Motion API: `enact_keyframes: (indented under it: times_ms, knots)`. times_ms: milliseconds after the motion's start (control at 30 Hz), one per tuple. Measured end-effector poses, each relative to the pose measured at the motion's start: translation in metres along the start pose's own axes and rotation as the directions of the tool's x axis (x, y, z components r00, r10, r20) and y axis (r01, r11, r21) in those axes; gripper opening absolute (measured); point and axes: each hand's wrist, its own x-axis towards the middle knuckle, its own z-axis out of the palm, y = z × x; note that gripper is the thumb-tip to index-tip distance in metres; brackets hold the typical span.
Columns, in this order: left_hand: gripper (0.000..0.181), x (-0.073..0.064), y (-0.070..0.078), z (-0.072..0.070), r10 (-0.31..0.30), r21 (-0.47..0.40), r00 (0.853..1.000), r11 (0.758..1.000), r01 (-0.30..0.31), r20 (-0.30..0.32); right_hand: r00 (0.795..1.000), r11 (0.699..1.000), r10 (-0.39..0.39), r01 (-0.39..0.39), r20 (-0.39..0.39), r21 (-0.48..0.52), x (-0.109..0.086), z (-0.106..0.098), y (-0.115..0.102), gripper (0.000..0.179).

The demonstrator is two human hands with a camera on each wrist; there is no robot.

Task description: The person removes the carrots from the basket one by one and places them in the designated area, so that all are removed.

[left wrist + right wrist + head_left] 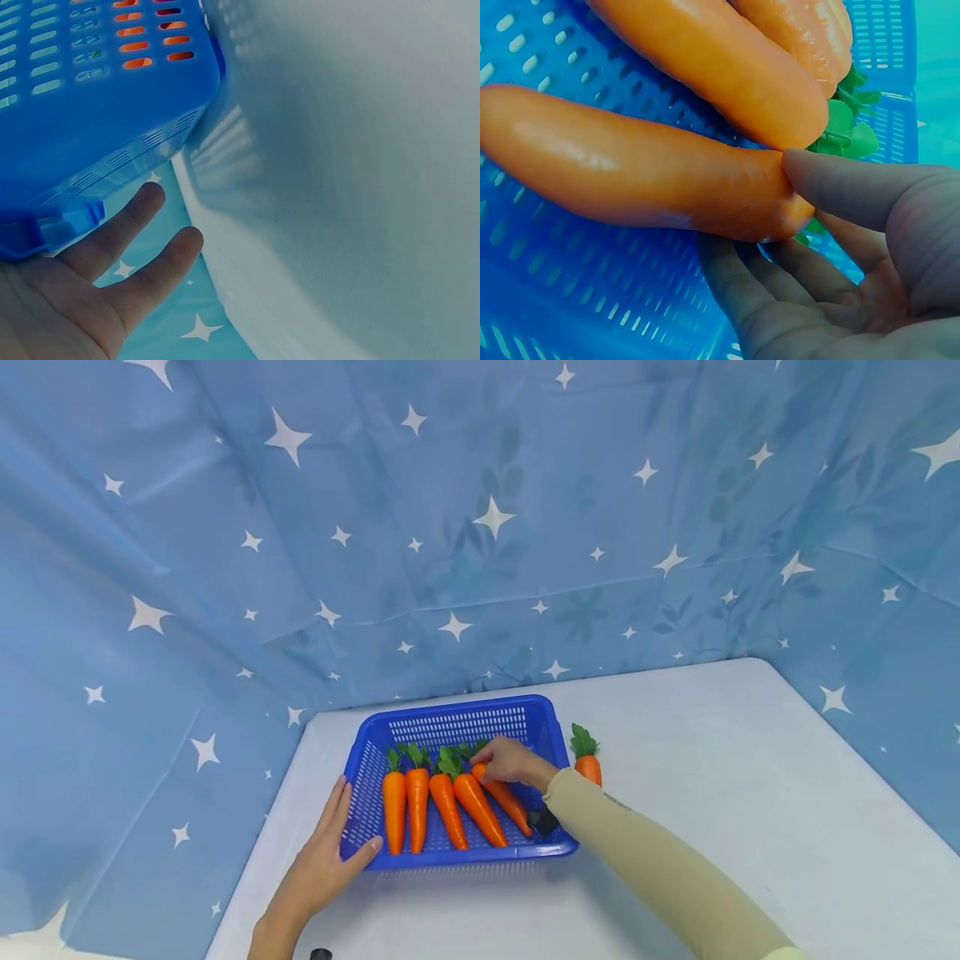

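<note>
A blue plastic basket [457, 858] with slotted walls stands on the white table. Several orange carrots [395, 814] with green leafy tops lie side by side inside it. My right hand [510, 762] reaches in over the basket and pinches the leafy end of the rightmost carrot [630, 176] between thumb and fingers. That carrot lies slanted, its tip near the basket's front right corner. My left hand [321, 860] rests at the basket's left side, fingers extended along the wall and thumb by the front rim. In the left wrist view, two straight, spread fingers [161, 262] show beside the basket.
Another carrot [588, 768] lies on the table [690, 752] right of the basket, partly hidden by my right sleeve [645, 852]. A blue curtain with white stars [480, 568] hangs behind the table. A small black object [321, 954] shows at the bottom edge.
</note>
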Motion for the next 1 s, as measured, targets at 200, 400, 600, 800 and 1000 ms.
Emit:
enact_keyframes:
  times_ms: [200,400,600,800,1000]
  knots:
    - [0.105,0.003,0.002,0.000,0.004,-0.010,1.000,1.000,-0.004,-0.017,1.000,1.000,0.000,0.000,-0.023,-0.014,0.003,-0.002,-0.001,0.039]
    - [0.106,0.001,0.004,-0.002,-0.010,-0.002,1.000,1.000,0.010,-0.019,1.000,1.000,0.003,-0.003,-0.016,-0.001,0.004,-0.002,-0.003,0.040]
    - [0.107,-0.001,0.001,-0.002,-0.023,-0.008,1.000,1.000,0.023,-0.014,0.999,1.000,-0.015,0.015,-0.032,-0.018,0.003,0.001,-0.004,0.038]
    - [0.108,-0.004,-0.002,0.005,-0.045,-0.020,0.999,0.999,0.045,0.011,0.999,1.000,-0.005,0.004,-0.048,-0.013,-0.003,0.010,0.002,0.036]
    - [0.109,0.000,0.000,0.006,-0.049,-0.031,0.999,0.998,0.049,0.013,0.999,1.000,-0.012,0.012,-0.046,-0.002,-0.003,0.008,0.004,0.038]
